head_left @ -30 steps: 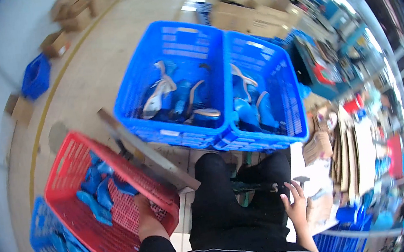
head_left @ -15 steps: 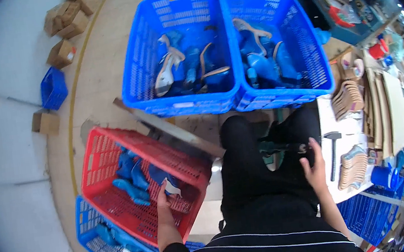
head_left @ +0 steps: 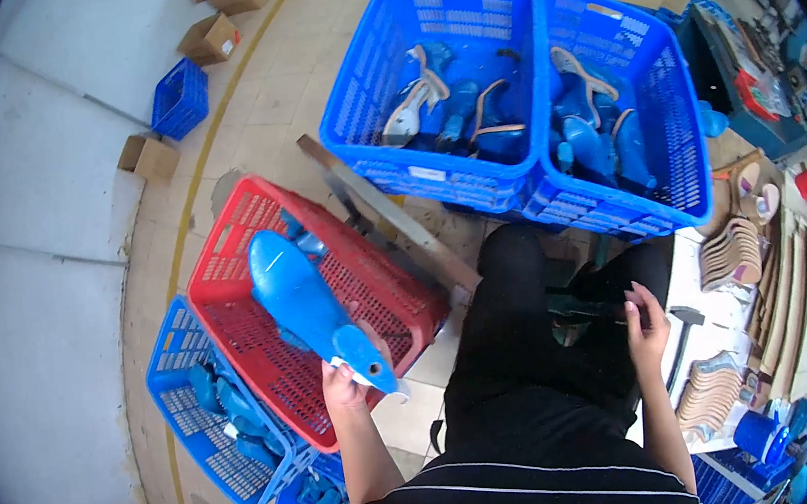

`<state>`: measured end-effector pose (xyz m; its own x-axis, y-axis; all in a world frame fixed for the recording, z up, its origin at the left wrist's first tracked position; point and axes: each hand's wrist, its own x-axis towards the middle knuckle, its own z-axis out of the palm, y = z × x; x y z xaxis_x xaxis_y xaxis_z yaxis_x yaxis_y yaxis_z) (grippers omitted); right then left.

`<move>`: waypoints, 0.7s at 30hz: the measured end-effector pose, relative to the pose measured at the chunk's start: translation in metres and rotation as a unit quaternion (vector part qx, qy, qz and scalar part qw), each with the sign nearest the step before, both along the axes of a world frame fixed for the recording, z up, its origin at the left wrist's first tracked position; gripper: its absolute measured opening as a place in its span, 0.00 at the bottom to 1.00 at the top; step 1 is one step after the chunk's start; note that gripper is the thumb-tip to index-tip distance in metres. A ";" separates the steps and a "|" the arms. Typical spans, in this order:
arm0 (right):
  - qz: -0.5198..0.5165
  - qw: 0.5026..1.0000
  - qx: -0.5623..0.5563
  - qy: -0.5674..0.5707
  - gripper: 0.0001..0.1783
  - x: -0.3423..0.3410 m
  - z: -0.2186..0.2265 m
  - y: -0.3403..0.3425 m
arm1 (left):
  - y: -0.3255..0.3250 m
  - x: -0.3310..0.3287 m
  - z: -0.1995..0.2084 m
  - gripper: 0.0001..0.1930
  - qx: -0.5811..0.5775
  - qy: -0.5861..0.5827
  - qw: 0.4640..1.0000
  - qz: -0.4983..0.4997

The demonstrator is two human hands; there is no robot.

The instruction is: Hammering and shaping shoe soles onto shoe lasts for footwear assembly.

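in the head view, the left hand [head_left: 343, 390] grips a blue shoe last [head_left: 297, 290] near its narrower end, the one with a small round hole, while the broad toe points away from the body over the red basket [head_left: 366, 277]. the step in hand looks like holding one last clear of the others in that basket; moving it from here would seem to call for a steady hold at that end and room for the long toe to pass the basket rim. the right hand [head_left: 648, 328] is beside the knee, its fingers loosely spread and bent, with nothing visible between them; a hammer [head_left: 687, 316] lies just beyond it. bringing that hand across for support would, i judge, be easy

the last covers most of the left fingers, so how far they wrap underneath cannot be told, and a pale strip by the grip is too unclear to name. the gap between the last and the basket floor is hard to judge from above. some lasts in the basket are partly hidden behind the held one, and the far right edge blurs into clutter
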<state>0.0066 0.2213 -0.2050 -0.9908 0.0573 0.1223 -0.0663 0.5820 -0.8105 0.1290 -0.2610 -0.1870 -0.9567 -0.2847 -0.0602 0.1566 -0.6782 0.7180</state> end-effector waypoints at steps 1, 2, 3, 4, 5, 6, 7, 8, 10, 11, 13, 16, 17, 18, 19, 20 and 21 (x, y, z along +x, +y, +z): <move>0.030 0.995 0.071 0.069 0.16 -0.002 0.017 -0.004 | 0.012 -0.001 -0.012 0.52 -0.013 -0.005 1.000 -0.003; 0.068 0.981 0.104 0.151 0.15 -0.004 0.036 -0.012 | 0.023 0.006 -0.044 0.51 -0.010 -0.031 0.999 0.015; 0.092 0.975 0.104 0.171 0.14 -0.002 0.051 -0.016 | 0.045 -0.014 -0.038 0.50 0.000 -0.025 0.999 -0.028; 0.117 0.969 0.103 0.190 0.14 0.003 0.062 -0.018 | 0.072 -0.037 -0.023 0.49 0.008 -0.019 0.997 -0.071; 0.158 0.969 0.093 0.165 0.18 0.008 0.071 -0.019 | 0.096 -0.053 -0.016 0.49 0.032 0.000 0.992 -0.119; 0.196 0.967 0.083 0.140 0.22 0.012 0.078 -0.018 | 0.118 -0.064 -0.024 0.48 0.068 -0.001 0.986 -0.149; 0.231 0.969 0.032 0.079 0.30 0.016 0.087 -0.022 | 0.144 -0.073 -0.031 0.48 0.068 -0.003 0.985 -0.157; 0.260 0.965 -0.021 0.017 0.38 0.019 0.094 -0.025 | 0.167 -0.081 -0.035 0.48 0.068 -0.007 0.984 -0.166; 0.294 0.932 -0.188 -0.096 0.53 0.027 0.087 -0.025 | 0.208 -0.095 -0.010 0.48 0.082 -0.013 0.962 -0.258; 0.295 0.935 -0.179 -0.086 0.55 0.033 0.085 -0.024 | 0.228 -0.098 -0.002 0.47 0.083 -0.004 0.956 -0.280; 0.253 0.949 -0.178 -0.062 0.53 0.047 0.073 -0.024 | 0.248 -0.094 -0.012 0.47 0.075 -0.015 0.937 -0.340; 0.189 0.950 -0.233 -0.083 0.33 0.054 0.056 -0.005 | 0.252 -0.079 -0.040 0.46 -0.046 -0.076 0.925 -0.370; 0.172 0.953 -0.236 -0.079 0.33 0.056 0.048 0.005 | 0.263 -0.080 -0.019 0.49 -0.108 -0.080 0.921 -0.365; 0.215 0.931 -0.273 -0.108 0.29 0.059 0.040 0.016 | 0.273 -0.081 -0.012 0.49 -0.112 -0.080 0.915 -0.379; 0.264 0.904 -0.309 -0.135 0.25 0.061 0.035 0.023 | 0.280 -0.079 -0.007 0.51 -0.072 -0.025 0.934 -0.348; 0.257 0.904 -0.316 -0.131 0.25 0.063 0.033 0.024 | 0.281 -0.074 -0.005 0.53 -0.031 0.029 0.948 -0.315; 0.256 0.898 -0.333 -0.133 0.23 0.065 0.031 0.025 | 0.269 -0.064 -0.021 0.59 -0.069 0.004 0.939 -0.336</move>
<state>0.0713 0.2466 -0.1741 -0.8976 -0.4406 -0.0148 0.0600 -0.0889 -0.9942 0.0650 0.0077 -0.2082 -0.9238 0.3782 -0.0599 -0.2679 -0.5266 0.8068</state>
